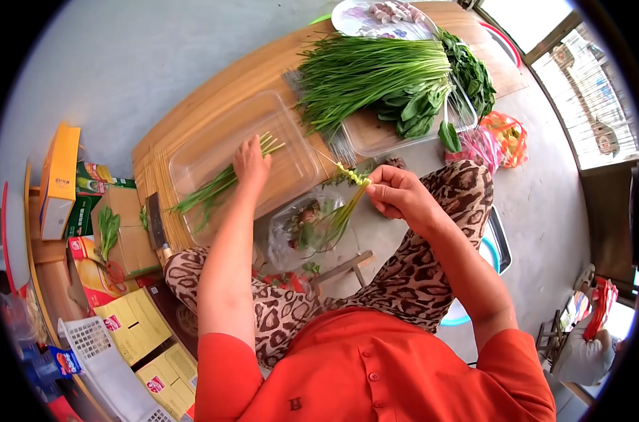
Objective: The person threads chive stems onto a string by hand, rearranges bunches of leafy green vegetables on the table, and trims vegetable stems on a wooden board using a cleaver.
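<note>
My left hand (251,162) is closed around a small bunch of garlic chives (217,190) over a clear plastic container (291,158); the stalk ends stick out past my fingers. Between the thumb and fingers of my right hand (397,191) is a thin bamboo skewer (323,153) with chives threaded on it in folds (351,174). Long loose chive leaves (340,218) hang down from it. Below them, a clear plastic bag (283,232) with dark scraps hangs or lies between my knees.
A large pile of chives (375,70) and leafy greens (470,74) covers the far table end, near a plate of meat (354,17). Bare skewers (154,165) lie at the left edge. A cleaver (155,221), scissors (114,273) and boxes (133,323) are nearby.
</note>
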{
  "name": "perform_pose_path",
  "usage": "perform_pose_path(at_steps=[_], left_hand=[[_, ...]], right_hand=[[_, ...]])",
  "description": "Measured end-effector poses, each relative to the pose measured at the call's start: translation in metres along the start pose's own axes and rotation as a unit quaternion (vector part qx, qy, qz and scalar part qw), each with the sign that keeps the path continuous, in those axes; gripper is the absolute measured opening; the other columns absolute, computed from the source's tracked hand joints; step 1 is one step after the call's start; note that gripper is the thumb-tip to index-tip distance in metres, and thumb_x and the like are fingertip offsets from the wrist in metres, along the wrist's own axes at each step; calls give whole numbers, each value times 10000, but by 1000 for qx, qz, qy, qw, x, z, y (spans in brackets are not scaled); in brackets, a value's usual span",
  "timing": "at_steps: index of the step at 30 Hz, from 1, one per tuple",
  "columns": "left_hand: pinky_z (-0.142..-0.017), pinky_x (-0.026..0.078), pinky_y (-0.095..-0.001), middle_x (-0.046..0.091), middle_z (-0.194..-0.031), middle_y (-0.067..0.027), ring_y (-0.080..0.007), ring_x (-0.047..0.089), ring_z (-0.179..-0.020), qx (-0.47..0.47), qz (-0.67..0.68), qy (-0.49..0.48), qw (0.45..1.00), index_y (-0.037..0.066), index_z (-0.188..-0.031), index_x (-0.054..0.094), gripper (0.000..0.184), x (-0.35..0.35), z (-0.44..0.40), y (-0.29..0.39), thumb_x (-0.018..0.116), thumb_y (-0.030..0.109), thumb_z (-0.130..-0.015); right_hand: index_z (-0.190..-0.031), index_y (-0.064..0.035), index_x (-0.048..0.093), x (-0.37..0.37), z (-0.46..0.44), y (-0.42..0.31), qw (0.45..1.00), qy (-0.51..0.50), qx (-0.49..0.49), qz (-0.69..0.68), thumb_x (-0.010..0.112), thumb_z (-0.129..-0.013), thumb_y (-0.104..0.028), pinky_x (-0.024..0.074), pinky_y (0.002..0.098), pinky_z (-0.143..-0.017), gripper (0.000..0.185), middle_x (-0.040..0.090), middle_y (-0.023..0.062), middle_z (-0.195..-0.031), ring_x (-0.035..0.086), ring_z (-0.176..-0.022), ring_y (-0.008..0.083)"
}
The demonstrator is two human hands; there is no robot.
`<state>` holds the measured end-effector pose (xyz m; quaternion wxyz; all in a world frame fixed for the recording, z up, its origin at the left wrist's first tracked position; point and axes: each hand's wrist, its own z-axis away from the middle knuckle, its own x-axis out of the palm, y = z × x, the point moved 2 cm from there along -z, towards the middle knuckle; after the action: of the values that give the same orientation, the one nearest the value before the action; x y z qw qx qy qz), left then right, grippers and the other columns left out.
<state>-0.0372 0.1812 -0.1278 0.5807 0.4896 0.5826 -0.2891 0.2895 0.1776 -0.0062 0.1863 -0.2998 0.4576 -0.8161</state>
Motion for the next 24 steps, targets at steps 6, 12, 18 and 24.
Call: perform_pose_path(at_steps=[6, 12, 18, 24], left_hand=[[-838, 463, -468, 549, -1029, -145, -345, 539, -1026, 49, -34, -17, 998, 59, -1058, 568, 285, 4, -1, 3, 628, 77, -780], [-777, 470, -485, 602, -942, -190, -389, 583, -911, -8, 111, -2, 994, 35, -999, 583, 202, 0, -6, -12, 596, 119, -817], [-674, 479, -450, 645, -766, -195, -367, 631, -751, -42, 234, 15, 971, 29, -911, 625, 238, -47, -19, -23, 630, 256, -842], [-638, 481, -390, 666, -730, -146, -301, 648, -701, -113, 318, -46, 940, 73, -832, 669, 197, -100, -7, -4, 709, 255, -768]], right_hand=[[-932, -52, 536, 5, -1, 1, 1000, -11, -13, 6, 593, -930, -155, 243, 203, -431, 117, 480, -11, -639, 364, -502, 51], [-924, -55, 534, 12, -4, 2, 1000, -17, -4, 17, 587, -934, -171, 252, 207, -436, 129, 477, -15, -640, 360, -498, 51], [-920, -60, 533, 19, -1, 2, 1000, 8, 4, 27, 585, -934, -164, 240, 205, -438, 117, 478, -14, -643, 345, -494, 51], [-923, -55, 532, 24, 15, 1, 999, 1, -23, 23, 582, -935, -152, 239, 201, -432, 110, 475, -12, -636, 345, -494, 48]])
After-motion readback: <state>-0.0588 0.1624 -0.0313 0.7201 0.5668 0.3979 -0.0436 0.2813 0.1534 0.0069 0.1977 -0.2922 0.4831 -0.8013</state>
